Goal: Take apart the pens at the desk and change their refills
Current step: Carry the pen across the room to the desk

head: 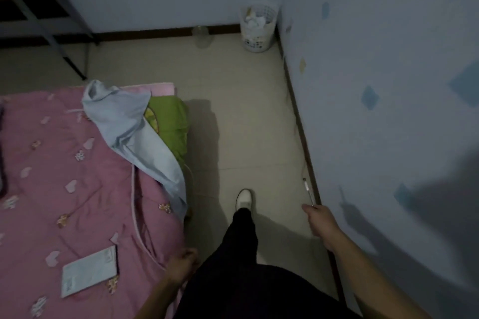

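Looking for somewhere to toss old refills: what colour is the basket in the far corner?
White. The wastebasket has latticed sides, seen in the head view.

You can pass along the pale tiled floor (248,116) between the pink quilted bed (64,163) and the blue wall (375,59); a white mesh bin (258,31) fills the corner.

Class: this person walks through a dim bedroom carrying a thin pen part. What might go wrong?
The right hand pinches the pen part only at its end; it may slip and be hard to find on the dim floor. The blue cloth hangs off the bed corner near the foot and might catch it.
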{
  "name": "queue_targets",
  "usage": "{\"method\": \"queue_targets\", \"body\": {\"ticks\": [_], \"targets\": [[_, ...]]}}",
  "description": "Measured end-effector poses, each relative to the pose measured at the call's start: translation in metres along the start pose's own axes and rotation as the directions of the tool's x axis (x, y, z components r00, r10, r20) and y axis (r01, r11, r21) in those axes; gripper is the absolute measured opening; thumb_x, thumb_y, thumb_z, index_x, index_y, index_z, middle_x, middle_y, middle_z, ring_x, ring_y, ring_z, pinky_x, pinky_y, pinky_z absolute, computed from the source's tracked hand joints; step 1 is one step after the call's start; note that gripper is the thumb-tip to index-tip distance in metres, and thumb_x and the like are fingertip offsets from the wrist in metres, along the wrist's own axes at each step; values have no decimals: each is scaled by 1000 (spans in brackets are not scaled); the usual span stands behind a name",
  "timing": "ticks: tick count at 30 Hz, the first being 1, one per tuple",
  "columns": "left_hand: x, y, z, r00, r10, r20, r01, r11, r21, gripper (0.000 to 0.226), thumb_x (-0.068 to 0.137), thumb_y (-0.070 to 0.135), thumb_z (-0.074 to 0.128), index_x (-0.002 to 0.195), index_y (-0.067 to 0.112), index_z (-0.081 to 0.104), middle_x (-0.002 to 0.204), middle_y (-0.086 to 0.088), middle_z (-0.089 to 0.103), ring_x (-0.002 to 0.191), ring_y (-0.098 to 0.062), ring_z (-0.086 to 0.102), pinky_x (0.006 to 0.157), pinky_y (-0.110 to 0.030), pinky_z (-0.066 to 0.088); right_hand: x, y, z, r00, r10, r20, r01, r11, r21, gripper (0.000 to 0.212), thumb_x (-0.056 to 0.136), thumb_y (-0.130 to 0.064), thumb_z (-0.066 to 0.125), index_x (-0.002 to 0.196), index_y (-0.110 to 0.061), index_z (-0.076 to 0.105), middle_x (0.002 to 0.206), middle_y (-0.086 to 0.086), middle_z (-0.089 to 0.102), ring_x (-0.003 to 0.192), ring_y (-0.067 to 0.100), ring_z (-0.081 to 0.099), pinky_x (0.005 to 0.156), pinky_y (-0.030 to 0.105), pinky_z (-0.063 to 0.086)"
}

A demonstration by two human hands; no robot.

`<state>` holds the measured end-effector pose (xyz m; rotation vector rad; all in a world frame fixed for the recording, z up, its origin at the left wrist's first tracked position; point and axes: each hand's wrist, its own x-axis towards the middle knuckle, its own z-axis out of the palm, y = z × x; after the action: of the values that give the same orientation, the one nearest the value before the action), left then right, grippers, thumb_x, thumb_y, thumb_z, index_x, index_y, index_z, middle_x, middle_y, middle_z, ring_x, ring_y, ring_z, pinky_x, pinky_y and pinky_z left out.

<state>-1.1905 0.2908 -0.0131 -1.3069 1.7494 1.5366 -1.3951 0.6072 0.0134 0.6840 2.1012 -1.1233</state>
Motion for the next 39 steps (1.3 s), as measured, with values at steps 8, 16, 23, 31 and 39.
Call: {"method": "queue_targets", "body": {"ticks": [8,16,23,31,39], "targets": [[99,175,-16,999,49,-24,-49,999,3,25,93,-7,51,75,7,62,61,-6,59,57,-17,52,53,-22,43,103,-125,8,996,43,81,-39,998,-53,33,98,-14,57,75,7,67,51,20,57,47,28,61,53,24,35],[190,375,-27,993,107,-46,-111,990,-91,17,96,-4,45,91,9,56,67,-11,57,47,-16,48,36,-15,32,180,-222,-27,994,95,62,-96,995,8,29,99,-21,57,81,1,62,67,18,46,59,22,43,56,32,29],[269,495,-26,982,170,-88,-180,976,-121,18,96,-4,48,90,10,57,69,-10,58,51,-16,49,41,-18,34,285,-315,-31,995,76,67,-77,997,13,38,100,-24,57,91,12,67,74,29,55,69,25,48,50,30,29],[346,566,-49,985,-17,-171,-35,954,-298,13,95,-4,47,101,1,58,60,-10,57,37,-14,48,36,-14,29,403,-508,2,966,-28,256,65,988,-139,36,102,-27,51,69,-15,45,42,-4,31,34,11,26,42,17,19],[387,631,-74,942,-151,-299,-36,841,-539,15,96,-5,44,102,-2,57,63,-14,54,36,-14,47,35,-11,28,461,-711,76,872,-234,431,397,851,-342,33,102,-18,50,69,-15,52,51,3,43,44,17,39,47,26,24]]}}
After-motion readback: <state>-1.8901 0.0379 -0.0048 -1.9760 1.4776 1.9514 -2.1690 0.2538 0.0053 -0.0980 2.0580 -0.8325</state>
